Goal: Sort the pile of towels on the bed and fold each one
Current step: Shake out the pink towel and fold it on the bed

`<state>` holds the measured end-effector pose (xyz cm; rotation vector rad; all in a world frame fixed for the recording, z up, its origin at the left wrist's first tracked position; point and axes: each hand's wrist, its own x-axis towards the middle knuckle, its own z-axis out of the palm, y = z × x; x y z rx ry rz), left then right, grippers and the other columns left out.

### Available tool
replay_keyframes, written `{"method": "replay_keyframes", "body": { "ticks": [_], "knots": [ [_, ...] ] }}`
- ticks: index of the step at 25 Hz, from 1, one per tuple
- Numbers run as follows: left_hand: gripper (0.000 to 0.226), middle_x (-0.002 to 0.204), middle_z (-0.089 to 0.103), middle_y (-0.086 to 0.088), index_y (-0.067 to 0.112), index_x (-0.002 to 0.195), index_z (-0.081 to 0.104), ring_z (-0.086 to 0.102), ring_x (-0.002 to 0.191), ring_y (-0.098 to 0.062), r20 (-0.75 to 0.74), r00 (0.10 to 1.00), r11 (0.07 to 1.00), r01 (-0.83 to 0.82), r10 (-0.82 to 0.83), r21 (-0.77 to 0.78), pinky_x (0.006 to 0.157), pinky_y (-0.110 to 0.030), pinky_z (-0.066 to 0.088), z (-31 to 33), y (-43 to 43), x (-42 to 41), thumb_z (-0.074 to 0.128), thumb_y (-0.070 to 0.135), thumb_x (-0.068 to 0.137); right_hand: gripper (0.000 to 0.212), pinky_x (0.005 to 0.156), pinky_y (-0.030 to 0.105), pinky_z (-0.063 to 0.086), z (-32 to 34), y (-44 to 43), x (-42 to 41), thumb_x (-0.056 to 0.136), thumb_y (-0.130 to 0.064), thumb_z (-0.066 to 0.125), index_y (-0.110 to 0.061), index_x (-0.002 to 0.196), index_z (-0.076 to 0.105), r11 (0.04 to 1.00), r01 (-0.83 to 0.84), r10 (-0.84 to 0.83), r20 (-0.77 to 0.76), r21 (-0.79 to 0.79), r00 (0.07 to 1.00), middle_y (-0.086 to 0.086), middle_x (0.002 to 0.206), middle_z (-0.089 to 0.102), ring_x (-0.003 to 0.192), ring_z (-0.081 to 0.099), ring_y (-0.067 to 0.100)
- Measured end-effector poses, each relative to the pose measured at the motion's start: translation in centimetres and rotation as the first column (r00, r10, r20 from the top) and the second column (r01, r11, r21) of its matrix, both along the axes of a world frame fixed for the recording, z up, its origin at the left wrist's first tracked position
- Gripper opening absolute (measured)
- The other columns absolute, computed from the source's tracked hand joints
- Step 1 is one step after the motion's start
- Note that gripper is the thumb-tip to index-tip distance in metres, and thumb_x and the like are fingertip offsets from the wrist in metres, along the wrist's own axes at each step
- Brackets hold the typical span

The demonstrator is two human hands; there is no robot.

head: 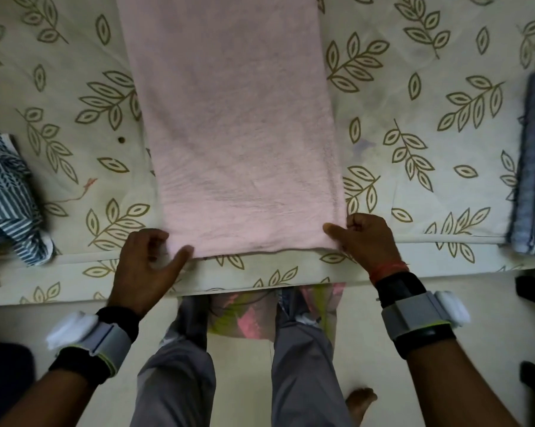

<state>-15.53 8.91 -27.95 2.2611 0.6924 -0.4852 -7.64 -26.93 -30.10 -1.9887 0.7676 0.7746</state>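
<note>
A long pink towel (235, 124) lies flat on the bed, folded lengthwise into a strip that runs from the near edge to the top of the view. My left hand (146, 266) pinches its near left corner, thumb on top and fingers curled beneath. At the near right corner my right hand (365, 241) grips the towel the same way, thumb laid on the cloth. Both corners sit right at the bed's front edge.
The bed carries a cream sheet with olive leaf prints (75, 97). A crumpled blue-and-white striped cloth (10, 192) lies at the left. A folded blue striped towel stack (534, 167) rests at the right edge. My legs stand against the bed.
</note>
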Motion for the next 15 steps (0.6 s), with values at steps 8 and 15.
{"method": "replay_keyframes", "body": {
  "ticks": [8,15],
  "knots": [
    [0.046,0.093,0.068,-0.027,0.0,0.091,0.066,0.066,0.081,-0.035,-0.164,0.896,0.806,-0.443,0.413,-0.394,0.091,-0.057,0.052,-1.3,-0.2,1.8,0.079,0.043,0.081,0.037,0.081,0.026,0.052,1.5,2.6,0.1,0.086,-0.048,0.076,-0.02,0.108,0.068,0.996,0.087,-0.086,0.189,0.002,0.978,-0.008,0.103,0.071,0.095,0.066,0.009],
    [0.006,0.086,0.067,-0.001,0.011,0.09,0.065,0.062,0.071,-0.007,-0.182,0.872,0.734,-0.483,0.455,-0.478,0.058,-0.018,0.047,-1.4,0.5,3.3,0.068,0.016,0.092,0.054,0.106,0.039,0.049,0.1,5.3,3.0,0.08,-0.056,0.074,-0.022,0.122,0.067,0.99,0.093,-0.11,0.176,0.102,0.978,-0.007,0.121,0.07,0.114,0.065,0.017]
  ]
}}
